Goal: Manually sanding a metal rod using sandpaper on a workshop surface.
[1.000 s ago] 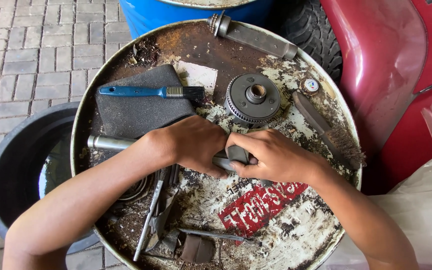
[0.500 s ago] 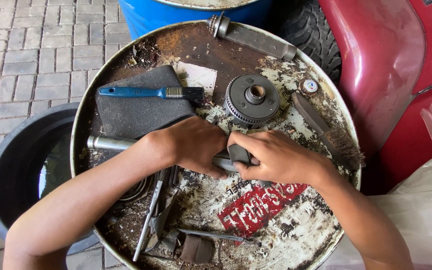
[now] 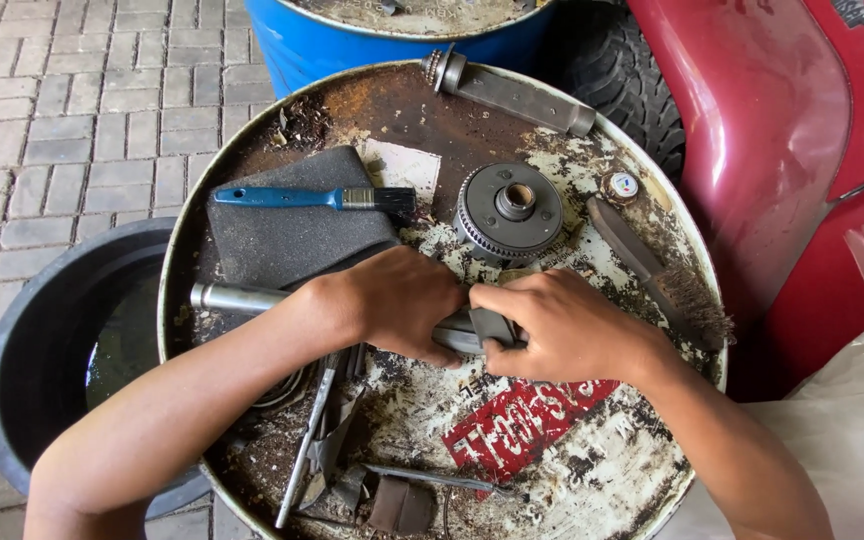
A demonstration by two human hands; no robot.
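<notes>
My left hand (image 3: 402, 300) grips a grey metal shaft (image 3: 232, 297) that lies across the top of a rusty drum (image 3: 282, 110); the shaft's left end sticks out past my wrist. My right hand (image 3: 562, 325) presses a small dark grey strip, like abrasive paper (image 3: 492, 325), around the shaft just right of my left hand. Both hands meet at the drum's middle. Just beyond them sits a round toothed gear part (image 3: 508, 212).
On the drum lie a blue-handled paintbrush (image 3: 302, 198) on a dark grey pad (image 3: 287, 240), a long metal rod (image 3: 512, 92), a wire brush (image 3: 657, 275), a small round cap (image 3: 621, 186) and thin metal scraps (image 3: 317, 440). A black tub (image 3: 42, 340) stands left, a blue drum (image 3: 352, 40) behind, a red vehicle (image 3: 782, 150) right.
My hands have shifted only slightly on the shaft; the strip under my right fingers has moved a little along it. Nothing else has moved.
</notes>
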